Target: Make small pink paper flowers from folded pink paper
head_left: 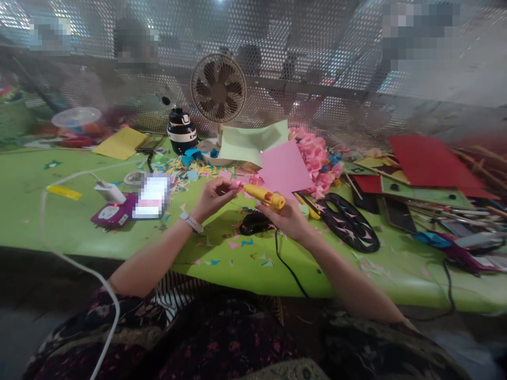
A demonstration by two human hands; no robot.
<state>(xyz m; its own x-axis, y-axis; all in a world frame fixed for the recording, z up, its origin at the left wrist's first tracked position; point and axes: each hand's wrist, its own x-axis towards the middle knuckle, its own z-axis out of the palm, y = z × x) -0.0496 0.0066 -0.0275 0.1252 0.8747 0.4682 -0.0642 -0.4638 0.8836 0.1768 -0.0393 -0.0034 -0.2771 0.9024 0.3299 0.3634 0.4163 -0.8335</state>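
My right hand (291, 219) is wrapped round a yellow glue gun (263, 195), whose tip points left toward my other hand. Pinched in the fingers of my left hand (216, 198) is a small pink paper piece (236, 184), right by the glue gun's tip; its exact shape is too small to make out. Below the glue gun lies a black object (253, 224) on the green tabletop (222, 250). A black cord (287, 264) runs from beneath my right hand over the table edge. A pink paper sheet (285, 169) lies just beyond.
Behind stand a desk fan (219, 89) and a black bottle (181, 132). Pink paper flowers (311, 153) are heaped beside a pale green sheet (253, 142). At left are a lit phone (151, 196) and a purple power box (113, 212); a black stencil-like piece (348, 222) lies right. Scraps litter the table.
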